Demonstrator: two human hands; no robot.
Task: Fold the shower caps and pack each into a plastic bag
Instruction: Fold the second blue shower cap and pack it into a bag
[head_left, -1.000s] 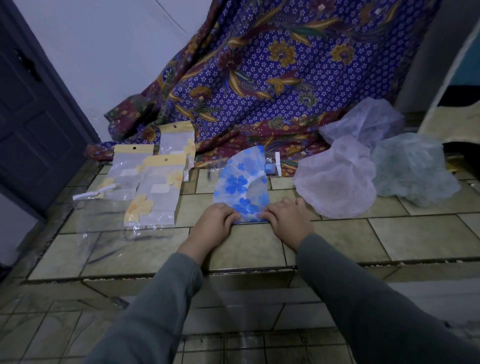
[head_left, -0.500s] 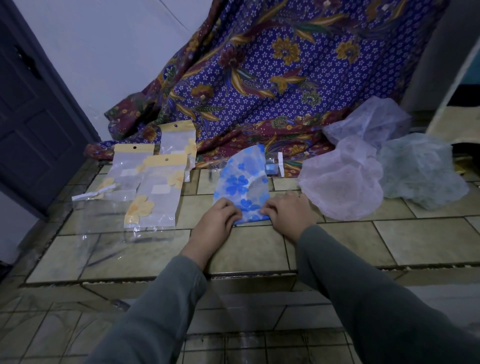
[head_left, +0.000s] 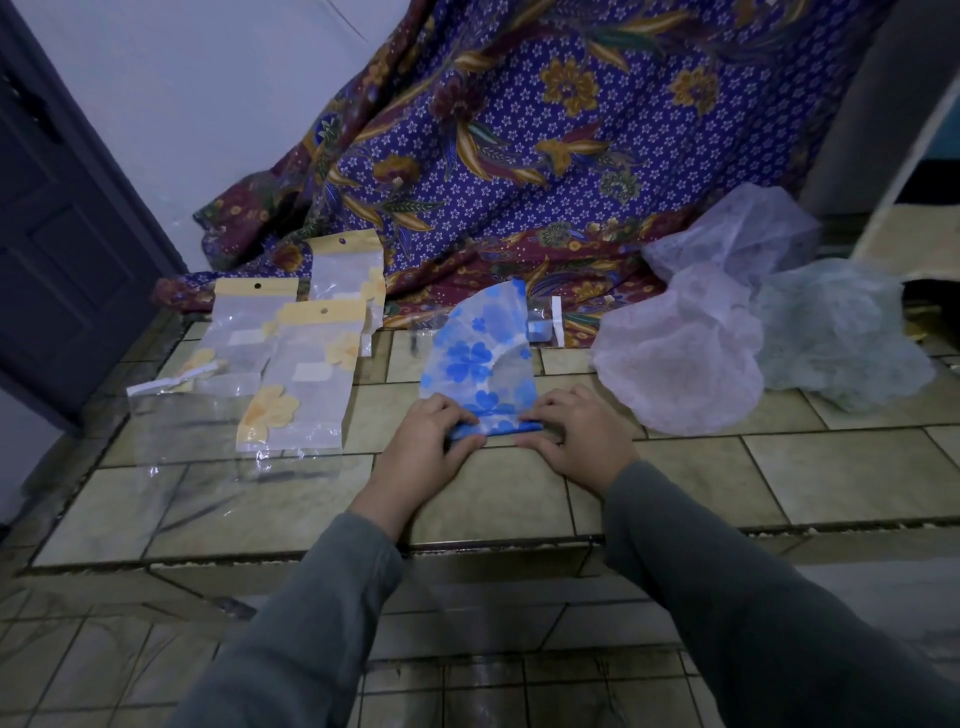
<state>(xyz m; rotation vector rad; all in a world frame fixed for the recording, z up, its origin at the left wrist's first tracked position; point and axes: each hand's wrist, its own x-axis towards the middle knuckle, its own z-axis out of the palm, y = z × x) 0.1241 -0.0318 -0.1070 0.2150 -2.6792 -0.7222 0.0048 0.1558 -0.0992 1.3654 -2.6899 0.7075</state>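
Observation:
A folded blue-flowered shower cap (head_left: 480, 358) lies on the tiled ledge (head_left: 831, 467) in a fan shape, narrow end toward me. That near end is rolled up into a small blue fold. My left hand (head_left: 428, 434) pinches its left corner and my right hand (head_left: 576, 431) pinches its right corner. Clear plastic bags with yellow headers (head_left: 304, 379) lie to the left, some with yellow-flowered caps inside. An empty clear bag (head_left: 187, 415) lies flat at the far left. Loose pale caps, lilac (head_left: 680, 364) and greenish (head_left: 841, 332), are heaped on the right.
A purple batik cloth (head_left: 519, 156) drapes down behind the ledge. A dark door (head_left: 57, 234) stands at the left. A small clear bag with a white strip (head_left: 550, 327) lies behind the blue cap. The ledge drops at its front edge to a lower tiled floor (head_left: 467, 623).
Both hands have rolled the cap's near end up and away from me, so the cap looks shorter. The camera view shifted slightly.

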